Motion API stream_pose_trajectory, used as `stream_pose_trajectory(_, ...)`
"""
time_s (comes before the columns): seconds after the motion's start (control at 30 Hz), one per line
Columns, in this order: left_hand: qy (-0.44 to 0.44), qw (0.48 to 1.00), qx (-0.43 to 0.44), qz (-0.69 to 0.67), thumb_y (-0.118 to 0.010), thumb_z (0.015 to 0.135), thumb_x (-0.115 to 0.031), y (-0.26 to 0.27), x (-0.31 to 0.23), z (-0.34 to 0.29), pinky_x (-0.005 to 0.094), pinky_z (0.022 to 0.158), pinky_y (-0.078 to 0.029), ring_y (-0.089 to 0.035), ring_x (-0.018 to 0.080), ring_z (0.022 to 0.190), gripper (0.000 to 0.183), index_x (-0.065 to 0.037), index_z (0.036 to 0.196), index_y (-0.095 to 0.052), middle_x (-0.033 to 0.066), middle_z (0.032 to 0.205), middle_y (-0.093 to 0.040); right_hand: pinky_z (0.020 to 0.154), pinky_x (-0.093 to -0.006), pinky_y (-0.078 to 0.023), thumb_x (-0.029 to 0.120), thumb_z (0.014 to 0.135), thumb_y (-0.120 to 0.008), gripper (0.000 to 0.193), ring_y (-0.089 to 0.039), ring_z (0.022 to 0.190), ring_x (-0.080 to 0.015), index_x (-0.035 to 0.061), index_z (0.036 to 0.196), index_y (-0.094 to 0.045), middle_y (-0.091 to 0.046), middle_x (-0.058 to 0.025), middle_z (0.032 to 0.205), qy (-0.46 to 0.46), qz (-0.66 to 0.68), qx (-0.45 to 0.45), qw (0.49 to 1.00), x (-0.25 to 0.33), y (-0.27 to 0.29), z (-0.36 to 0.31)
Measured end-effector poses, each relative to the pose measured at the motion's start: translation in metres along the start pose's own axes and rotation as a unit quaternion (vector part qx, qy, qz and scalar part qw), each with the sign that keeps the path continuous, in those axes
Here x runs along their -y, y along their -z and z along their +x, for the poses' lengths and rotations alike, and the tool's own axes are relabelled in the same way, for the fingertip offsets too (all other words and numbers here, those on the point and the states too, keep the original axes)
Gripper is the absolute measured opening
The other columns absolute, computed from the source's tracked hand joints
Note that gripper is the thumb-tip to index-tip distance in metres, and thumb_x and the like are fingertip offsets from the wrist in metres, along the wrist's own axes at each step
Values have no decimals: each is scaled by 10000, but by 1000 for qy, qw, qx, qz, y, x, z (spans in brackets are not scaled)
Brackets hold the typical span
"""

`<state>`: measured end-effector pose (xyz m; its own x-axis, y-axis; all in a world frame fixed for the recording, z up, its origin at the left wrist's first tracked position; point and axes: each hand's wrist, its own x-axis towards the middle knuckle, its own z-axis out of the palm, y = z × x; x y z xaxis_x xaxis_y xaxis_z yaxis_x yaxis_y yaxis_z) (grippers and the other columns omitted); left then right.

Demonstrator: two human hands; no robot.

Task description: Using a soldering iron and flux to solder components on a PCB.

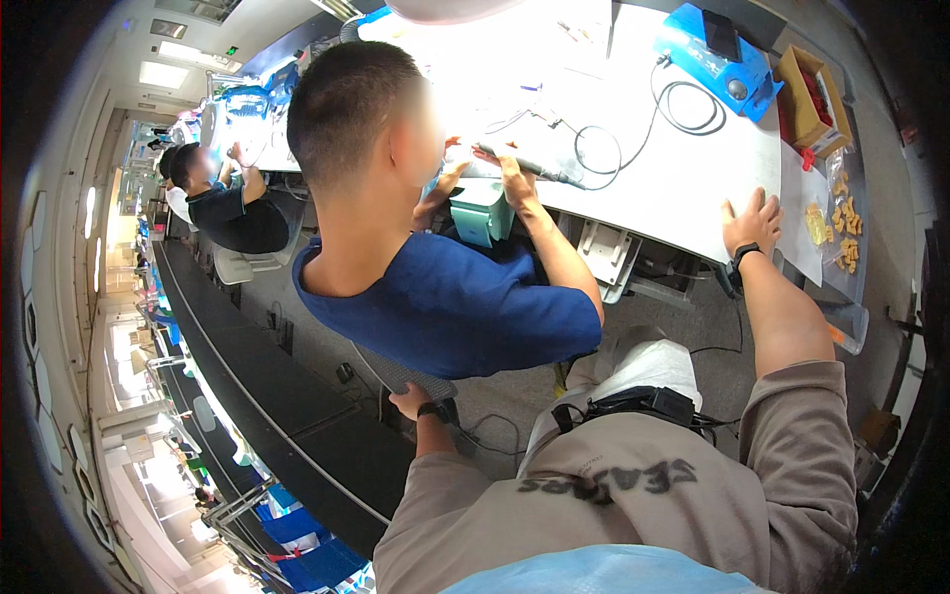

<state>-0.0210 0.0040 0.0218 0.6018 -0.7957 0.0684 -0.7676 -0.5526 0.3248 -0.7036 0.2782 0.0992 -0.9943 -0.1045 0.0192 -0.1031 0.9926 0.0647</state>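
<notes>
My right hand lies on the white worktable near its front edge, palm down with the fingers spread. It holds nothing. Lower and to the left, my left hand is closed on the edge of a dark chair back, behind a seated co-worker in a blue shirt. That co-worker's hand grips a dark pen-shaped handpiece. A cable loops from it over the table toward a blue control box with a knob.
A black phone lies on the blue box. Beside it stands a cardboard box; small tan pieces lie at the table's right end. A pale green bin is by the co-worker's lap. Another person sits farther left.
</notes>
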Motion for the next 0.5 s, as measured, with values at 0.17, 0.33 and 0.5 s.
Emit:
stream_pose_trajectory(0.17,1,1000,7,1,-665,897,-293,-1,3,4,497,915,-538,-667,453,1078,555,42,1307,-499,314,1187,-666,1152,-589,-310,577,914,-609,838,-242,1494,-439,141,1565,-310,-259,-186,1612,1,2,2,1000,0,0,0)
stream_pose_trajectory(0.33,10,1000,22,-2,-665,899,-287,-1,3,4,496,922,-539,-661,450,1097,572,45,1330,-486,316,1212,-655,1152,-589,-310,578,914,-606,838,-244,1493,-439,143,1566,-308,-260,-186,1612,1,0,-2,1000,-1,-3,1)
stream_pose_trajectory(0.5,19,1000,25,-5,-664,894,-282,-1,3,5,499,928,-534,-657,451,1106,576,45,1333,-485,315,1219,-653,1154,-591,-309,583,912,-605,840,-245,1493,-439,143,1565,-312,-265,-188,1614,1,0,-3,1000,0,-1,0)
